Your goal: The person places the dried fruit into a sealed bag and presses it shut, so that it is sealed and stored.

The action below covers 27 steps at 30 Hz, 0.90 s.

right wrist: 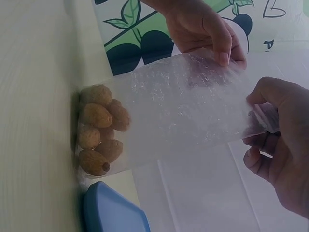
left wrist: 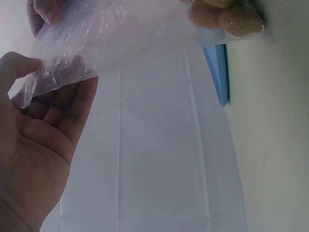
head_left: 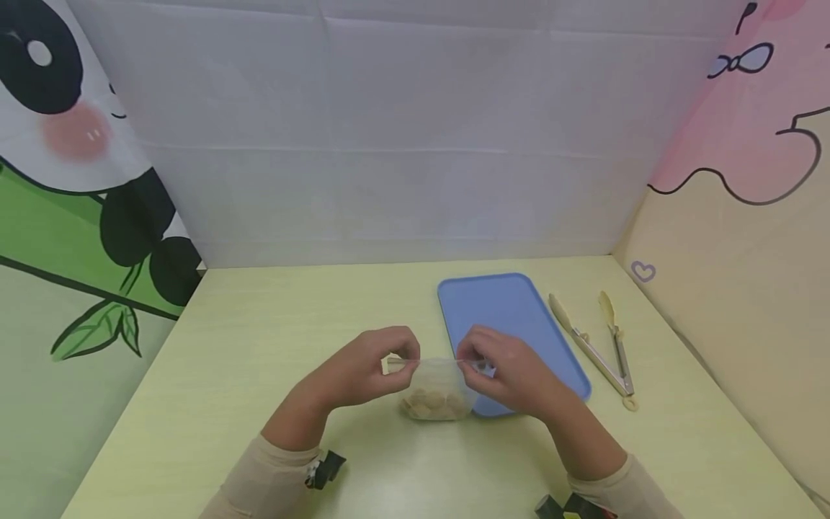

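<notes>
A clear plastic bag stands on the table in front of me, its bottom on the tabletop. Several brown, roundish, nut-like pieces lie in its lower end; their exact kind is unclear. My left hand pinches the bag's top edge at the left corner between thumb and fingers. At the opposite top corner, my right hand pinches the same edge. In the right wrist view the bag is stretched upward between both hands, and its top edge looks flat. Whether the mouth is sealed cannot be told.
A blue tray lies behind and to the right of the bag, partly under my right hand. Farther right rest metal tongs with cream-coloured tips, spread apart. A white sheet closes off the back, with printed panels at both sides.
</notes>
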Available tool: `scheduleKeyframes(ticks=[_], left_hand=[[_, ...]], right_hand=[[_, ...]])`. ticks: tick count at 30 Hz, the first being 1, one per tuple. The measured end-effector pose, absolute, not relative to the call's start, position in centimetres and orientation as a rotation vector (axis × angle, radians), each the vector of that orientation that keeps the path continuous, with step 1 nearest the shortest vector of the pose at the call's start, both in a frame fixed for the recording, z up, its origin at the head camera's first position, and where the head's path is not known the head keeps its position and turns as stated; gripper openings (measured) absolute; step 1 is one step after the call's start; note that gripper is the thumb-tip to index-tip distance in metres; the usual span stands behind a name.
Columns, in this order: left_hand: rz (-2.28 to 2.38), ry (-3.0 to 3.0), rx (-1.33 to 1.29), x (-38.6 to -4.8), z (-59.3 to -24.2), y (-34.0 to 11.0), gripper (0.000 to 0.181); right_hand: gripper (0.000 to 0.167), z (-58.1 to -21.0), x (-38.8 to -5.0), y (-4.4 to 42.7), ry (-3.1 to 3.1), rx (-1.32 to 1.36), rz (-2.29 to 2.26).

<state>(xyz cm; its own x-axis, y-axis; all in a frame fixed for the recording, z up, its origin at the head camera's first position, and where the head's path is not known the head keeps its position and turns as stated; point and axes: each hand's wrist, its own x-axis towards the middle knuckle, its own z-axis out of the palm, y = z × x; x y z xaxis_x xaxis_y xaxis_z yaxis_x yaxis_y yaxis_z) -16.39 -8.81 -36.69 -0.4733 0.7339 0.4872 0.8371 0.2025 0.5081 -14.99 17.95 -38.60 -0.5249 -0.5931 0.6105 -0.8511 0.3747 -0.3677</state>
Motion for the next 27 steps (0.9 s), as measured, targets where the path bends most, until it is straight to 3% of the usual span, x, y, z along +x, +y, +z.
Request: scheduleKeyframes(ticks=[7, 19, 27], left_hand=[[-1.182, -2.397, -1.489, -16.6, -37.3, -8.5, 0.008], [-1.007, -2.248, -1.537, -16.8, -37.6, -7.9, 0.01], [-1.127, -2.272, -1.546, -16.8, -38.0, -7.6, 0.01]], right_hand=[[0.011, -38.8, -15.1, 17.8, -2.261, 1.277, 0.915], [0.012, -38.8, -15.2, 17.5, -2.206, 1.279, 0.895], [0.009, -38.8, -15.1, 17.4, -2.234, 1.275, 0.885]])
